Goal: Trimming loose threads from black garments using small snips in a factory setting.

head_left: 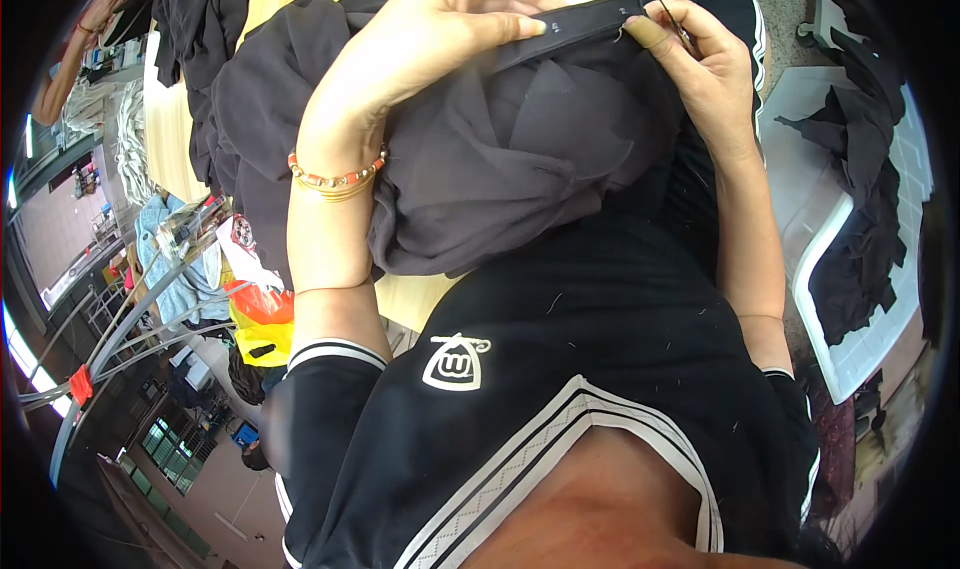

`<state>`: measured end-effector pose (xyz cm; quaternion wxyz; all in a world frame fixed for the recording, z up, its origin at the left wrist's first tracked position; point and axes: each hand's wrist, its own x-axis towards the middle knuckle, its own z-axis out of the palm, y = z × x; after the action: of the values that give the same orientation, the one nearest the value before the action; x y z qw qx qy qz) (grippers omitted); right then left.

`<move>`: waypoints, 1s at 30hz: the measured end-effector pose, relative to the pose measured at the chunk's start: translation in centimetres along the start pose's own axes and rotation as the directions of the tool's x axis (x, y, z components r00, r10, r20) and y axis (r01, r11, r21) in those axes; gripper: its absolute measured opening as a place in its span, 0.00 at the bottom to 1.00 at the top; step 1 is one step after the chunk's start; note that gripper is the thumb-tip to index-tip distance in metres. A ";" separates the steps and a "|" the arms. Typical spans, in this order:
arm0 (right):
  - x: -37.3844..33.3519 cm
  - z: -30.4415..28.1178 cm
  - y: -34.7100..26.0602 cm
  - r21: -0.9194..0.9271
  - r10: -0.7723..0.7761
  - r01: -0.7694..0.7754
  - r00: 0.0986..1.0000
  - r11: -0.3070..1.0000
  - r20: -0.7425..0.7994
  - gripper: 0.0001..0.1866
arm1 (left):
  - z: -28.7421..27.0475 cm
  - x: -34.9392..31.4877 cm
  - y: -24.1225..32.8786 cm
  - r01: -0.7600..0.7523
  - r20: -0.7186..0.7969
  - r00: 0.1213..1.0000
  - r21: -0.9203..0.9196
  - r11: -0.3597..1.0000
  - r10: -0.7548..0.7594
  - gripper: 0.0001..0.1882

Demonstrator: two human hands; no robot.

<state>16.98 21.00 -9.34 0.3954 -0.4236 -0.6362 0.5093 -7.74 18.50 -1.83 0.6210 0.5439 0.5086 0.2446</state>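
Observation:
A dark grey-brown garment (pixel 510 169) lies bunched across my lap and the table edge. Its flat, stitched band (pixel 585 27) is stretched between my hands, with small pale marks on it. My left hand (pixel 430 44) is closed, thumb on top of the band and fingers behind it. At the band's squared end, my right hand (pixel 705 64) pinches the cloth between thumb and fingers. A thin dark tool (pixel 682 31), perhaps thread snips, rests within the right fingers; most of it is hidden. A loose thread hangs by the right thumb.
More dark cloth (pixel 205 19) is piled on the pale wooden table (pixel 168 119). On the right, a white plastic tray (pixel 840 354) carries dark cut pieces (pixel 860 199). Bags (pixel 262 324), cords and metal rods crowd the left. Another person's arm (pixel 85 34) shows at top left.

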 end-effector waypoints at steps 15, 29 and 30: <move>-0.7 1.4 -1.4 -0.367 -0.479 0.495 0.866 0.788 0.142 0.21 | 0.2 0.1 0.9 0.017 0.016 1.000 -0.415 0.910 -0.012 0.22; -0.8 1.6 -1.0 -0.373 -0.528 0.537 0.838 0.756 0.137 0.17 | 0.5 0.8 1.1 0.065 0.034 0.998 -0.367 0.928 -0.056 0.21; -0.7 1.4 -1.4 -0.291 -0.475 0.486 0.873 0.824 0.114 0.16 | 0.0 1.1 0.4 0.064 0.032 0.998 -0.361 0.930 -0.056 0.21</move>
<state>15.68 19.68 -8.21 0.4273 -0.2972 -0.8014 0.2946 -7.21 19.54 -1.87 0.7231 0.4069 0.4647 0.3092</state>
